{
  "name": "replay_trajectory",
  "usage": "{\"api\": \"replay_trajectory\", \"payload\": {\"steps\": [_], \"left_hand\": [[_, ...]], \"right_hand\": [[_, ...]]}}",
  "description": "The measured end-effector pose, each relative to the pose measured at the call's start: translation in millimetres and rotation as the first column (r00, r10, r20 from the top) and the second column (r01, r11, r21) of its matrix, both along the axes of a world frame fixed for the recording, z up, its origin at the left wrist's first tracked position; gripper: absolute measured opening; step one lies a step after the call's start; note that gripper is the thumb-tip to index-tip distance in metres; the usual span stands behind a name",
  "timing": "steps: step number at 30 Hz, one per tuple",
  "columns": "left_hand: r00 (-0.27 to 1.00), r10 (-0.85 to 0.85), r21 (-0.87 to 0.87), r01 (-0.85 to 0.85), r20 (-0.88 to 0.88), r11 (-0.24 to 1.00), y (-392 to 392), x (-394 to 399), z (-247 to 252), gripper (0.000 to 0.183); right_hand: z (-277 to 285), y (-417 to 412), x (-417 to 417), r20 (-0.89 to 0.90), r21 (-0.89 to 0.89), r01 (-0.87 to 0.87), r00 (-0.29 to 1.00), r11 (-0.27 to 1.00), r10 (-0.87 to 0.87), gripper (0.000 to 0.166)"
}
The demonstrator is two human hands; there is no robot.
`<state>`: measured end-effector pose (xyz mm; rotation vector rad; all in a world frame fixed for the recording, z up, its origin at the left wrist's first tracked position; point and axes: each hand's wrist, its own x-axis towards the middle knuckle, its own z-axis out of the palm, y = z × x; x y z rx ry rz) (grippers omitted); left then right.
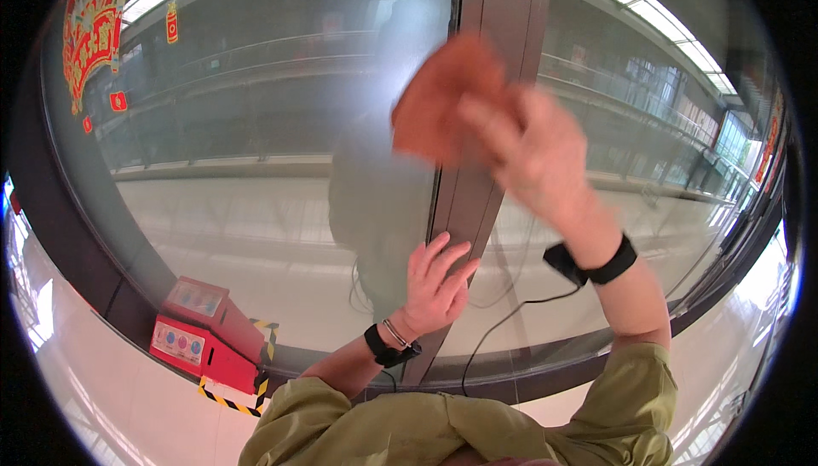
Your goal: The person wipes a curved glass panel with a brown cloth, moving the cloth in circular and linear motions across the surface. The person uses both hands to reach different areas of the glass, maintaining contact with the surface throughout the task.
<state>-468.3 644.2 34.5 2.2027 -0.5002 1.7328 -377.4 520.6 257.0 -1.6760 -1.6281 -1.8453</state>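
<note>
A rust-orange cloth [441,95] hangs from the fingers of my right hand [543,150], held up against or just before a dark metal window mullion [470,204]. Motion blurs both the hand and the cloth. Part of the cloth overlaps the left glass pane [275,114]; whether it touches the glass I cannot tell. Lower down, my left hand [438,284] holds nothing, its fingers apart and lying over the mullion. Contact between those fingertips and the metal is not clear.
At the lower left a red box [204,354] stands by the glass, with black-and-yellow striped tape [230,397] on the floor around it. Red and gold decorations [96,51] are on the glass. A black cable [489,332] runs down from my right wristband [604,261].
</note>
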Motion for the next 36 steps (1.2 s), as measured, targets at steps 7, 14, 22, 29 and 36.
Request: {"api": "replay_trajectory", "payload": {"steps": [7, 14, 22, 29, 36], "left_hand": [[0.970, -0.112, -0.148, 0.081, -0.217, 0.986, 14, -33, -27, 0.050], [0.853, -0.517, -0.494, 0.479, 0.068, 0.725, 2, -47, 16, 0.083], [0.919, -0.162, -0.735, 0.386, 0.359, 0.557, 35, -75, 95, 0.069], [0.851, 0.365, -0.359, -0.229, 0.378, 0.905, 89, -58, 173, 0.067], [0.722, 0.550, 0.307, -0.683, 0.418, 0.663, 53, -17, 179, 0.051]], "right_hand": [[-114, -18, -28, -0.379, -0.338, -0.125, 0.925, 0.933, -0.013, 0.053], [-106, 4, -70, -0.756, -0.049, -0.398, 0.614, 0.916, 0.226, 0.071], [-96, 4, -78, -0.667, -0.100, -0.505, 0.673, 0.857, 0.319, 0.068], [-103, 7, -32, -0.411, 0.252, -0.399, 0.781, 0.882, 0.471, 0.058], [-123, 21, -8, -0.343, 0.250, -0.247, 0.882, 0.936, 0.324, 0.055]]}}
